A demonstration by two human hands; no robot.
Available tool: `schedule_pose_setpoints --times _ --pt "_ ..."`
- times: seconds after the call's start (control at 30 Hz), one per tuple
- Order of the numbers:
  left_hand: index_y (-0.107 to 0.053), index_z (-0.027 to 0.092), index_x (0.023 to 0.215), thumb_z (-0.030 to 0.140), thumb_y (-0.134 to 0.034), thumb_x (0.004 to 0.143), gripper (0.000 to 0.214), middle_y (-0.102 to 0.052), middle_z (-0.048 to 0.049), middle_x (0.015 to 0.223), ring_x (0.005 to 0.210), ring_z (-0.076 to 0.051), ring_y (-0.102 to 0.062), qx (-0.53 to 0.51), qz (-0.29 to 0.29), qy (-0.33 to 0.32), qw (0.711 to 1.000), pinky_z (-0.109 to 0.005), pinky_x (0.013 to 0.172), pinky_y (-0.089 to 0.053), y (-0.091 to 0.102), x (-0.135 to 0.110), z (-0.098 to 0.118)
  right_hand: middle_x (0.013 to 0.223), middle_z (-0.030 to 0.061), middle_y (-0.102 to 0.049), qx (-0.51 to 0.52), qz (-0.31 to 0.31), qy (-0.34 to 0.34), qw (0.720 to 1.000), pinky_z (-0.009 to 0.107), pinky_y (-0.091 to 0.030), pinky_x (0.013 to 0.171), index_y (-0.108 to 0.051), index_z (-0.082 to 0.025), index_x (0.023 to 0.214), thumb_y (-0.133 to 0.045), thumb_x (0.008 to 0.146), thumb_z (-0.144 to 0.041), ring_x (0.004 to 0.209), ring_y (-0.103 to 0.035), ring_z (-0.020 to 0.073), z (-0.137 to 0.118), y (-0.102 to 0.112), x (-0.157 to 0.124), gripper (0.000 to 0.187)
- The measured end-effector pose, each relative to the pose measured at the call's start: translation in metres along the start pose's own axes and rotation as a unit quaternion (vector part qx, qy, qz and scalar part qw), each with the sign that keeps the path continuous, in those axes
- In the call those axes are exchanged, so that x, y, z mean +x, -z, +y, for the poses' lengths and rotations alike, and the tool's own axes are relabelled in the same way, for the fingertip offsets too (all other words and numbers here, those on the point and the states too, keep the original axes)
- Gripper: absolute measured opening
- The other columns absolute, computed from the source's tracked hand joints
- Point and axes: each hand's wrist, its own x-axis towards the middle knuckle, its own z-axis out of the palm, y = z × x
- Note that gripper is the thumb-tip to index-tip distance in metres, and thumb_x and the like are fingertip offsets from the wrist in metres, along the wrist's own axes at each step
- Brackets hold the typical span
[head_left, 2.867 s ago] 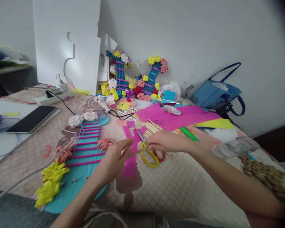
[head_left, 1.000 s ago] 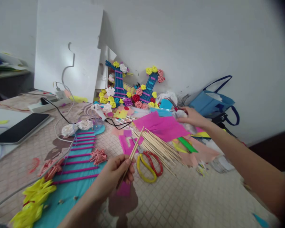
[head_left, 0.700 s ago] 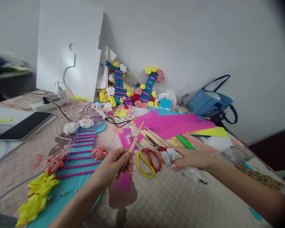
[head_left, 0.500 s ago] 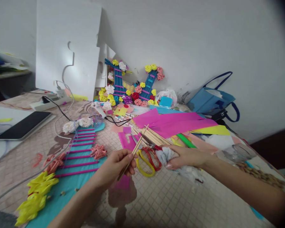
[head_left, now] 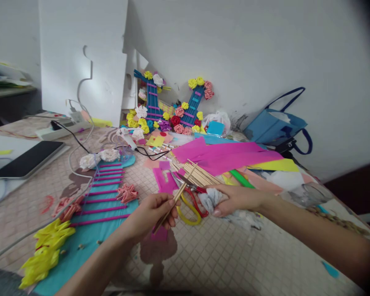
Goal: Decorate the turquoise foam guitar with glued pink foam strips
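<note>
My left hand (head_left: 156, 210) is closed on a thin wooden stick (head_left: 181, 191) that slants up to the right. My right hand (head_left: 234, 198) grips a crumpled white cloth (head_left: 210, 200), held close to the stick's upper part. Just under both hands lie scissors with yellow and red handles (head_left: 191, 205) and a bundle of wooden sticks (head_left: 200, 174). A magenta paper strip (head_left: 165, 181) lies on the table beneath the stick.
A teal board with magenta rods and paper flowers (head_left: 105, 193) lies at the left. Magenta paper sheets (head_left: 225, 154), flower-decorated blue models (head_left: 172, 107), a blue bag (head_left: 274, 125), a phone (head_left: 26, 158), a power strip (head_left: 60, 127) and white foam board (head_left: 83, 57) crowd the table.
My right hand reached to the back of the table, picked up the white cloth and brought it forward beside the stick. My left hand has kept hold of the stick.
</note>
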Motion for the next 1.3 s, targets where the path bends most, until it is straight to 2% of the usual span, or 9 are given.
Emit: schedule_pose_setpoints --times 0.1,0.17,0.3,0.4,0.53,0.8,0.97,1.13,1.3 --pt "-0.057 0.014 0.071 0.053 -0.059 0.077 0.040 -0.058 0.0005 0.053 0.044 -0.006 -0.047 0.012 0.001 0.000 1.000 -0.016 0.039 -0.028 0.001 0.000 -0.001 0.091 0.0018 -0.064 0.043 0.001 -0.020 0.999 0.028 -0.046 0.078 -0.062 -0.017 0.109 -0.074 0.060 -0.030 0.089 -0.058 0.0175 -0.001 -0.003 0.000 0.052" --pt "-0.057 0.014 0.071 0.052 -0.059 0.077 0.039 -0.058 0.0002 0.054 0.045 -0.007 -0.049 0.016 0.004 -0.001 1.000 -0.017 0.041 -0.030 0.001 0.000 -0.002 0.086 -0.0002 -0.063 0.052 0.032 -0.053 0.997 0.025 -0.045 0.072 -0.063 -0.018 0.103 -0.073 0.057 -0.026 0.083 -0.056 0.0153 0.000 -0.006 0.002 0.048" --pt "-0.057 0.014 0.069 0.047 -0.058 0.078 0.035 -0.056 0.0001 0.054 0.047 -0.007 -0.050 0.032 0.024 -0.013 0.999 -0.018 0.043 -0.031 0.000 0.002 -0.002 0.071 -0.0035 -0.057 0.020 0.086 -0.073 0.993 0.020 -0.037 0.055 -0.062 -0.017 0.080 -0.065 0.055 -0.017 0.066 -0.049 0.0106 0.003 -0.015 0.007 0.026" --pt "-0.057 0.015 0.068 0.042 -0.055 0.081 0.031 -0.054 0.0014 0.051 0.044 -0.007 -0.046 0.057 0.030 -0.023 0.998 -0.018 0.040 -0.028 0.000 0.006 -0.001 0.073 -0.0030 -0.058 0.011 0.084 -0.028 0.996 0.023 -0.042 0.062 -0.059 -0.017 0.080 -0.066 0.059 -0.019 0.069 -0.051 0.0118 0.006 -0.020 0.013 0.022" --pt "-0.057 0.015 0.068 0.037 -0.051 0.083 0.028 -0.056 0.0007 0.053 0.045 -0.008 -0.048 0.081 0.043 -0.046 0.995 -0.019 0.044 -0.034 0.002 0.010 0.001 0.083 -0.0011 -0.060 -0.004 0.092 -0.004 0.996 0.027 -0.045 0.071 -0.055 -0.018 0.091 -0.072 0.064 -0.029 0.077 -0.054 0.0143 0.013 -0.023 0.020 0.033" --pt "-0.055 0.015 0.069 0.031 -0.047 0.084 0.023 -0.055 0.0011 0.053 0.045 -0.008 -0.049 0.155 0.066 -0.071 0.983 -0.020 0.044 -0.035 0.008 0.017 -0.003 0.072 -0.0048 -0.058 -0.029 0.136 -0.045 0.989 0.025 -0.041 0.063 -0.052 -0.019 0.086 -0.066 0.059 -0.016 0.069 -0.053 0.0132 0.019 -0.022 0.028 0.030" --pt "-0.054 0.016 0.069 0.029 -0.042 0.084 0.024 -0.056 0.0000 0.055 0.046 -0.010 -0.051 0.224 0.093 -0.097 0.965 -0.021 0.045 -0.037 0.012 0.033 -0.004 0.067 -0.0058 -0.058 0.026 0.080 -0.027 0.996 0.023 -0.040 0.062 -0.055 -0.018 0.079 -0.066 0.058 -0.016 0.065 -0.052 0.0117 0.014 -0.005 0.042 0.024" --pt "-0.053 0.016 0.065 0.030 -0.047 0.084 0.025 -0.051 0.0027 0.051 0.046 -0.009 -0.045 0.267 0.141 -0.132 0.944 -0.021 0.047 -0.034 0.016 0.047 0.014 0.073 -0.0048 -0.060 0.016 0.129 -0.011 0.992 0.025 -0.042 0.073 -0.059 -0.018 0.080 -0.075 0.059 -0.022 0.073 -0.055 0.0128 0.007 0.016 0.051 0.026" --pt "-0.056 0.016 0.061 0.026 -0.048 0.084 0.026 -0.053 0.0023 0.050 0.044 -0.009 -0.046 0.305 0.152 -0.149 0.928 -0.021 0.048 -0.034 0.020 0.055 0.030 0.082 -0.0023 -0.065 0.023 0.123 0.026 0.992 0.027 -0.043 0.080 -0.063 -0.019 0.085 -0.073 0.067 -0.028 0.080 -0.059 0.0145 0.005 0.017 0.053 0.023"
